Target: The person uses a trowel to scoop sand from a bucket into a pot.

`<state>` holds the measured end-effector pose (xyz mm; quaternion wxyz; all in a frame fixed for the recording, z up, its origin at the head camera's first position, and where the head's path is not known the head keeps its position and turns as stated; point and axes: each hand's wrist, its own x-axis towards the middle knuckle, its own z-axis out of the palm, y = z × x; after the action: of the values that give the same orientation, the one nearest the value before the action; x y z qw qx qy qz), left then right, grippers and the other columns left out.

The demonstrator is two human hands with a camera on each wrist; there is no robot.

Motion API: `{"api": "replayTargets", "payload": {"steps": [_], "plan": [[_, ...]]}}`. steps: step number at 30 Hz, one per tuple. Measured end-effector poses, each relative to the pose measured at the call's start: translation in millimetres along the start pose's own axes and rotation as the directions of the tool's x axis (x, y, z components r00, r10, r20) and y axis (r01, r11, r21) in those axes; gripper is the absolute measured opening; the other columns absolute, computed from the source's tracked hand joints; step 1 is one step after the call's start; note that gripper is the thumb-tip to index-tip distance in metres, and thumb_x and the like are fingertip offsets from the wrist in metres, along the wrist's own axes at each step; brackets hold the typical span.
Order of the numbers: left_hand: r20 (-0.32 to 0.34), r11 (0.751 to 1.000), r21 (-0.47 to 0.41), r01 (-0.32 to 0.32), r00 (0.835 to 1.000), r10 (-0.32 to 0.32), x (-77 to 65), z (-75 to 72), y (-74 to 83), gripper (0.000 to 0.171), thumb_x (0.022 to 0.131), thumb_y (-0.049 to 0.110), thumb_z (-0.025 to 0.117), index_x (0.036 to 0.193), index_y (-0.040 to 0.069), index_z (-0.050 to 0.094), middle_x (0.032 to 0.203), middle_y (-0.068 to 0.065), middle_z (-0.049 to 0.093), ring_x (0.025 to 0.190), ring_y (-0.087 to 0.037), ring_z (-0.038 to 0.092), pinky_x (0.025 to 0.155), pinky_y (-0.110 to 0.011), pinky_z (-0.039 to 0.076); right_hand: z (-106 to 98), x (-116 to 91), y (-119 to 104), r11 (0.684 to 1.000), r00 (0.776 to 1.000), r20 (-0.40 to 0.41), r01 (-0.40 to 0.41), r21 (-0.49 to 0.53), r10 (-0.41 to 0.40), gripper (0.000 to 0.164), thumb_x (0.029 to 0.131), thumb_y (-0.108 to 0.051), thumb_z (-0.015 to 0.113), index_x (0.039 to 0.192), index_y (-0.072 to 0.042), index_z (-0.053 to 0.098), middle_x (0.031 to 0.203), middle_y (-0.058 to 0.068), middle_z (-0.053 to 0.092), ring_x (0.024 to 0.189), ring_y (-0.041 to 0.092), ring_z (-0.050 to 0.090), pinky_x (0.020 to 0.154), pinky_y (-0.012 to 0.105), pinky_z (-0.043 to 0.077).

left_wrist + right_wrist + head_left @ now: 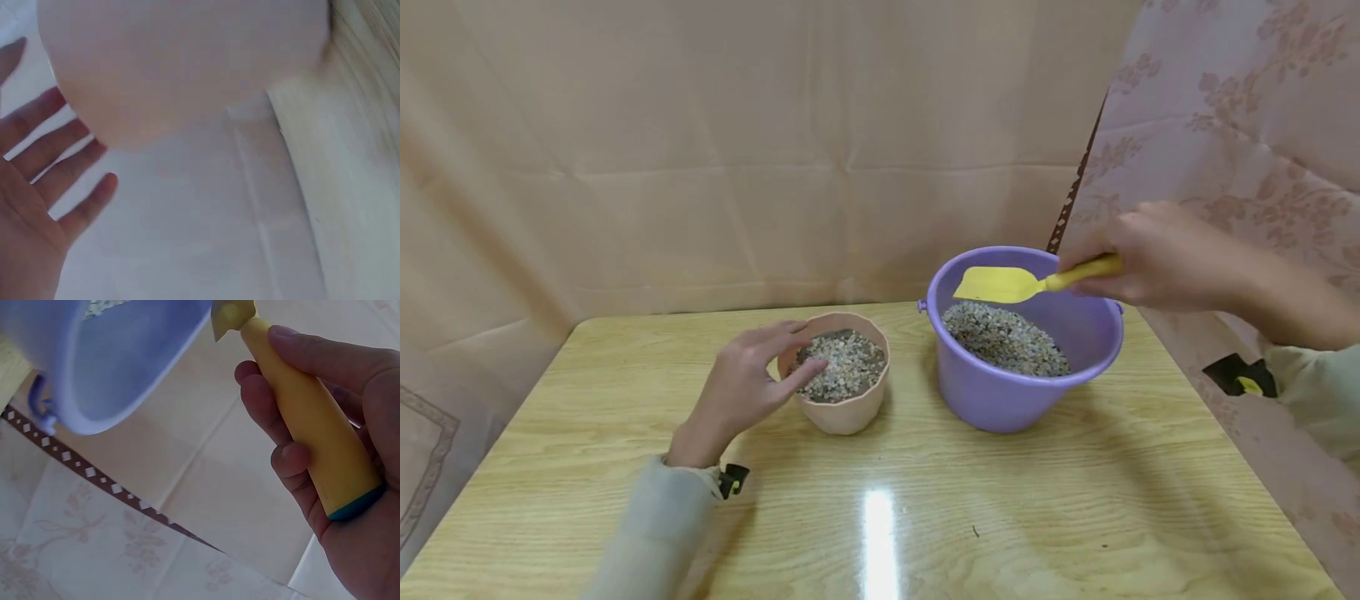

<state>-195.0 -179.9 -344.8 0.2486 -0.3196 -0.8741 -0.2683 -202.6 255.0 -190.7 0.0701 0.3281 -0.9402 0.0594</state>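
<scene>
No legible text, labels, brands, numbers or signs, yellow mark on black right-wrist unit behind the gripping right hand, unreadable, smaller yellow spot on black left-wrist unit, across from the grip, likewise unreadable

Narrow gap between pot and bucket.

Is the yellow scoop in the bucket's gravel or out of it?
Out: the right hand holds the scoop above the gravel, its whole blade in plain sight.
</scene>
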Motion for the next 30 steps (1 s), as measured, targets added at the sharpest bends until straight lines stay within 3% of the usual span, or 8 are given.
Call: {"api": "replayTargets", "payload": {"steps": [5, 12, 16, 19, 24, 28, 30], "plan": [[0.015, 0.996, 0.01, -0.087, 0.996, 0.087, 13.6, 9.3, 22.6, 0.035, 0.087, 0.035, 0.076, 0.106, 0.005, 0.076, 0.123, -0.014, 0.069, 0.098, -0.03, 0.071, 0.084, -0.049, 0.055, 7.6, -2.9, 2.2, 0.999, 0.997, 0.073, -0.035, 0.018, 0.034, 0.023, 0.078, -0.01, 0.086, 0.098, -0.02, 0.079, 0.084, -0.009, 0.074, 0.059, 0.002, 0.056, 0.053, 0.023, 0.047], [0.145, 0.996, 0.007, -0.085, 0.986, 0.083, 42.4, 18.0, 52.3, 0.025, 0.092, 0.039, 0.069, 0.107, 0.018, 0.074, 0.114, -0.003, 0.072, 0.099, -0.022, 0.07, 0.082, -0.043, 0.056, 23.8, -3.2, 3.4, 0.998, 0.991, 0.135, -0.007, 0.064, -0.002, 0.02, 0.079, -0.013, 0.085, 0.095, -0.024, 0.079, 0.086, -0.012, 0.074, 0.066, 0.0, 0.063, 0.057, 0.022, 0.052], [0.195, 0.994, 0.067, -0.088, 0.978, 0.073, 53.6, 24.0, 66.0, 0.037, 0.094, 0.047, 0.064, 0.114, 0.017, 0.074, 0.12, -0.005, 0.071, 0.1, -0.021, 0.07, 0.08, -0.04, 0.056, 31.6, -3.0, 4.4, 0.998, 0.988, 0.152, 0.017, 0.068, -0.027, 0.019, 0.078, -0.015, 0.085, 0.094, -0.025, 0.08, 0.084, -0.014, 0.073, 0.065, -0.001, 0.063, 0.056, 0.021, 0.051], [0.224, 0.994, 0.064, -0.094, 0.972, 0.077, 60.6, 28.6, 74.3, 0.042, 0.095, 0.049, 0.063, 0.122, 0.018, 0.07, 0.121, -0.006, 0.07, 0.082, -0.014, 0.071, 0.07, -0.033, 0.055, 35.1, -3.8, 4.8, 0.997, 0.986, 0.164, 0.013, 0.076, -0.026, 0.02, 0.077, -0.013, 0.085, 0.093, -0.025, 0.08, 0.083, -0.014, 0.073, 0.065, -0.002, 0.062, 0.056, 0.021, 0.051], [0.254, 0.996, -0.022, -0.09, 0.963, 0.093, 69.3, 35.2, 82.8, 0.048, 0.096, 0.048, 0.063, 0.135, 0.021, 0.063, 0.132, -0.012, 0.064, 0.054, 0.0, 0.056, 0.055, -0.024, 0.046, 34.7, -6.7, 3.9, 0.998, 0.977, 0.211, -0.028, 0.055, 0.016, 0.021, 0.076, -0.011, 0.085, 0.089, -0.027, 0.078, 0.08, -0.016, 0.07, 0.065, -0.001, 0.06, 0.056, 0.023, 0.05], [0.282, 0.995, -0.048, -0.084, 0.955, 0.094, 73.9, 41.3, 85.6, 0.053, 0.096, 0.051, 0.061, 0.14, 0.022, 0.059, 0.143, -0.013, 0.055, 0.08, -0.015, 0.072, 0.072, -0.03, 0.055, 31.6, -7.6, 4.6, 0.999, 0.97, 0.243, -0.026, 0.025, 0.02, 0.021, 0.076, -0.01, 0.085, 0.087, -0.027, 0.078, 0.078, -0.016, 0.068, 0.064, 0.0, 0.058, 0.056, 0.024, 0.05], [0.297, 0.996, -0.047, -0.081, 0.951, 0.091, 75.5, 43.8, 86.5, 0.054, 0.096, 0.053, 0.06, 0.14, 0.021, 0.058, 0.144, -0.012, 0.054, 0.103, -0.025, 0.07, 0.087, -0.036, 0.055, 29.8, -7.5, 5.3, 1.0, 0.965, 0.262, -0.024, 0.012, 0.02, 0.021, 0.076, -0.01, 0.085, 0.086, -0.026, 0.077, 0.077, -0.016, 0.068, 0.064, 0.0, 0.057, 0.056, 0.024, 0.05]]}}
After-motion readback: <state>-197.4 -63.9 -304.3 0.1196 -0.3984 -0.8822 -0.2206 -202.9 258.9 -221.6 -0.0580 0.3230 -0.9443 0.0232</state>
